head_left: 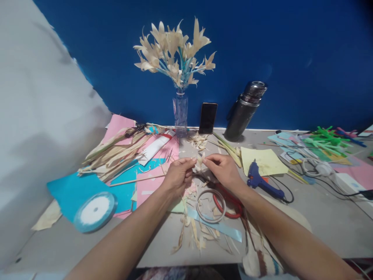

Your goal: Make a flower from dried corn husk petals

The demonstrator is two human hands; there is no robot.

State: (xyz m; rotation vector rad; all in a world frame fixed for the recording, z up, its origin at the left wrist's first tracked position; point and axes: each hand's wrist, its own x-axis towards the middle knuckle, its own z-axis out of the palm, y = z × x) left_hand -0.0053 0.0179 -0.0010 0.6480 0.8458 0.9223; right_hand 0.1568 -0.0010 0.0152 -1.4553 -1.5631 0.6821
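My left hand (181,171) is closed, its thumb and forefinger pinching the edge of a small pale husk flower (200,161). My right hand (223,168) pinches the same piece from the other side, so it sits between both sets of fingertips. A thin wooden stick (136,181) runs out leftward from behind my left hand; whether the fingers grip it cannot be made out. Below the hands lie a roll of tape (199,210), red-handled scissors (237,210) partly under my right wrist, and loose husk scraps (194,233).
Husk flowers on blue stems (175,46) stand in a clear bottle (180,112). Behind are a phone (208,118) and a dark flask (244,112). A blue glue gun (262,182) with its cord lies right. Dried husks (119,151) and a ribbon spool (94,212) lie left.
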